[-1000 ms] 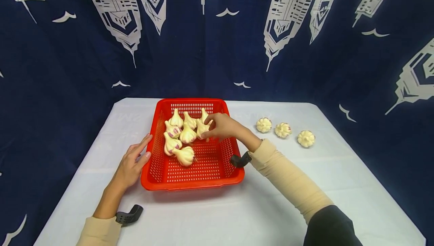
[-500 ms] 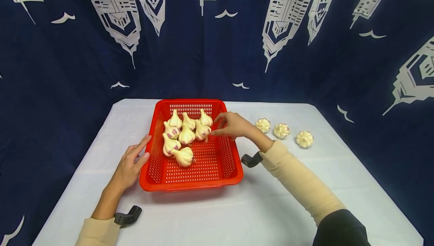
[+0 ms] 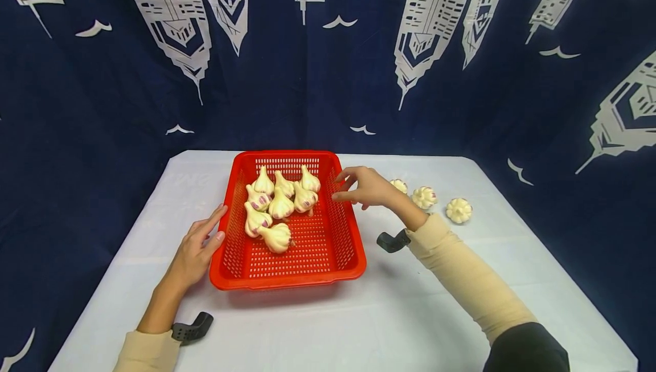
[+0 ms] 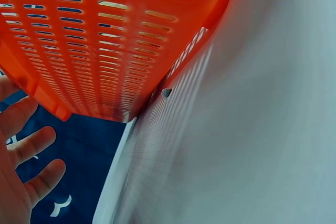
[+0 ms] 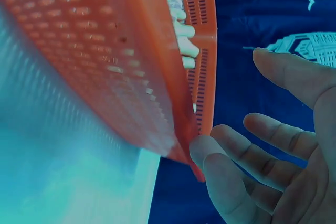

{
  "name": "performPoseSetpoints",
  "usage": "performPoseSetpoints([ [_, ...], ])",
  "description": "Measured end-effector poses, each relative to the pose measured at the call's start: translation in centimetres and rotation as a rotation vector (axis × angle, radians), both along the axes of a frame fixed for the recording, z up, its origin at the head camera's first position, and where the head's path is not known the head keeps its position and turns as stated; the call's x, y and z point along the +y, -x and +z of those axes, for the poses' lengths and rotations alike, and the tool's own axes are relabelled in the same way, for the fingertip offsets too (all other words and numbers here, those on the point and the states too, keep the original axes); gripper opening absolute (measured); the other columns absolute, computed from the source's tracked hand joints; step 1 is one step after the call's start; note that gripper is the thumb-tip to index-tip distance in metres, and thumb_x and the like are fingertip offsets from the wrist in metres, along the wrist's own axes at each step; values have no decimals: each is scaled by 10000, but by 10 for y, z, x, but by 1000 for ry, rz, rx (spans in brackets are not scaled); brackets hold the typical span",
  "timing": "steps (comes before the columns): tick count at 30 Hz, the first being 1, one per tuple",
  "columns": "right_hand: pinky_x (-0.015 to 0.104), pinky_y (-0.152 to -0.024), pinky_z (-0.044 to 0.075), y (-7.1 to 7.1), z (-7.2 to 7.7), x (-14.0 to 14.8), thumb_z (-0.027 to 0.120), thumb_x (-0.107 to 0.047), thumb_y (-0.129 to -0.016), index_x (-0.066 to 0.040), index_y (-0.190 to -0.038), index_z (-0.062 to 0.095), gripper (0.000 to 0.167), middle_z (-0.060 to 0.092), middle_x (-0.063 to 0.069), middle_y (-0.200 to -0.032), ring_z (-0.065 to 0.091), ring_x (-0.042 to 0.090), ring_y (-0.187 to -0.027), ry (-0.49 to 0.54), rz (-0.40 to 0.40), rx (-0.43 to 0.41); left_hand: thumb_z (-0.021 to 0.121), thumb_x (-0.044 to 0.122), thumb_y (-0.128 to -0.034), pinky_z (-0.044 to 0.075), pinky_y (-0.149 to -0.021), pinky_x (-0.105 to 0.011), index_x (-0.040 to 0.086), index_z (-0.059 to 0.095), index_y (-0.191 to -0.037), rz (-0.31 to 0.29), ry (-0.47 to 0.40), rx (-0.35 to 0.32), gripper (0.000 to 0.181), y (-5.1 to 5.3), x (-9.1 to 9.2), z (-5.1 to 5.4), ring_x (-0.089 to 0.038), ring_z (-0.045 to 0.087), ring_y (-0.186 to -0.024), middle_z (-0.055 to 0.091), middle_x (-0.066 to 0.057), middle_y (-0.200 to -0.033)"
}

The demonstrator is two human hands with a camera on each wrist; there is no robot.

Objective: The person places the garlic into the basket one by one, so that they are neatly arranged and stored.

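A red perforated plastic basket [image 3: 318, 269] holds several garlic bulbs [image 3: 281, 205], grouped toward its back and left. My left hand [image 3: 195, 249] rests against the basket's left rim with its fingers extended. In the left wrist view the fingers [image 4: 32, 145] spread beside the basket's slotted wall [image 4: 100, 40]. Over the right rim hovers my right hand [image 3: 370, 188], its fingers loosely bent and holding nothing. The right wrist view shows that hand [image 5: 273, 166] apart from the garlic, next to the basket rim [image 5: 184, 103].
On the white-covered table [image 3: 410, 315], right of the basket, lie three more garlic bulbs [image 3: 458, 211], one partly hidden behind the right hand. A dark blue curtain [image 3: 307, 87] with white building prints hangs behind the table.
My right hand has let go of a garlic bulb at the right of the group and moved right to the basket's rim. The left hand stays at the left rim.
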State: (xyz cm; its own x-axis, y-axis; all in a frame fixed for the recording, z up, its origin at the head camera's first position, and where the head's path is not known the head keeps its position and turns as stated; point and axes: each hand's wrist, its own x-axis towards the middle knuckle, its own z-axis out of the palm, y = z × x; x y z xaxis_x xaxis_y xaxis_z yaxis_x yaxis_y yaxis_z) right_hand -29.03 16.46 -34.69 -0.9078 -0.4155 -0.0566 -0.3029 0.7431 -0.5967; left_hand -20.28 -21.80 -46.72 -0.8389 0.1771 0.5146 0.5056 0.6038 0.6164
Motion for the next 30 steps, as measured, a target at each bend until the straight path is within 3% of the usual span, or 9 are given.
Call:
performPoseSetpoints([
  [7,331,-531,556,1,-3,18,776,-298,-844,-19,-1218,620,492,692,128,-1023,654,310,-746,-19,-65,2,534,165,-978,399,-838,-345,92,462,-1481,3,5,-3,513,0,0,0,-287,488,-1147,448,-146,-1501],
  [17,336,-518,548,9,-21,58,779,-268,-851,-17,-1177,633,436,696,135,-984,625,247,-679,-11,-200,15,534,161,-980,394,-835,-339,86,461,-1480,-1,11,2,511,0,1,0,-290,487,-1144,448,-148,-1501],
  [22,331,-525,551,12,-25,75,767,-283,-862,3,-1188,629,455,696,169,-1014,645,291,-701,8,-254,26,535,163,-980,396,-834,-340,88,460,-1481,4,12,-4,512,-1,0,1,-279,488,-1133,447,-145,-1503],
  [30,332,-525,541,15,-29,96,747,-281,-874,19,-1129,640,408,685,196,-993,642,309,-696,15,-346,96,529,171,-981,415,-837,-396,90,453,-1486,12,8,-21,516,-2,0,1,-281,479,-1143,438,-143,-1509],
])
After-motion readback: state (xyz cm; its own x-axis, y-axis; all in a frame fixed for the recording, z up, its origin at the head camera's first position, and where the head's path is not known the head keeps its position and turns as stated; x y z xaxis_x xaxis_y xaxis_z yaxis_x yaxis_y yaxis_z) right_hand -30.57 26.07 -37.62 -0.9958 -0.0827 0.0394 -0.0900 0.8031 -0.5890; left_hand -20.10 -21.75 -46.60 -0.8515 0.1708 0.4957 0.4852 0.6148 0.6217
